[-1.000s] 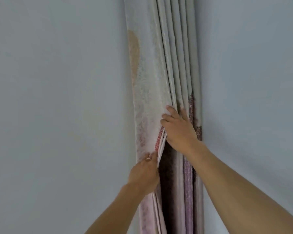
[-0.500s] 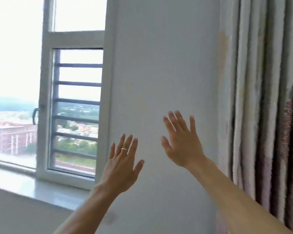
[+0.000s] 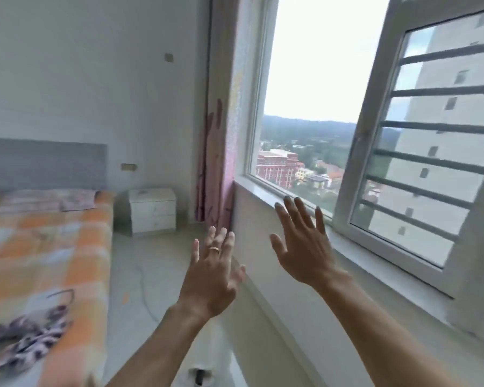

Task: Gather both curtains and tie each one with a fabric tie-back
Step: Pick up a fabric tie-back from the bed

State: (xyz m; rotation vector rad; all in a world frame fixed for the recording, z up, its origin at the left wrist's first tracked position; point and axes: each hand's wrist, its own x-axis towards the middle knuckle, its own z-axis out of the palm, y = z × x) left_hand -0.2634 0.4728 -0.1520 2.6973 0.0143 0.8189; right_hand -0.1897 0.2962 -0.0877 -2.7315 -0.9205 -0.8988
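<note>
A pale curtain with pink and purple print [image 3: 221,152] hangs gathered at the far left end of the window, reaching the floor. My left hand [image 3: 211,272], with a ring on it, is raised in mid-air, fingers spread and empty. My right hand [image 3: 305,247] is raised beside it, also spread and empty, in front of the window sill. Both hands are well short of that curtain. On the bed at lower left lies a crumpled purple-patterned fabric piece [image 3: 25,344]; whether it is a tie-back I cannot tell.
A bed with an orange checked cover [image 3: 39,247] fills the left side. A white nightstand [image 3: 153,209] stands by the far wall. The window [image 3: 319,107] and its sill [image 3: 361,258] run along the right, one barred pane swung inward. A cable lies on the tiled floor.
My view has swung left, from the gathered curtain in the corner, past the window, to the room. Both hands let go of that curtain and are now open in mid-air.
</note>
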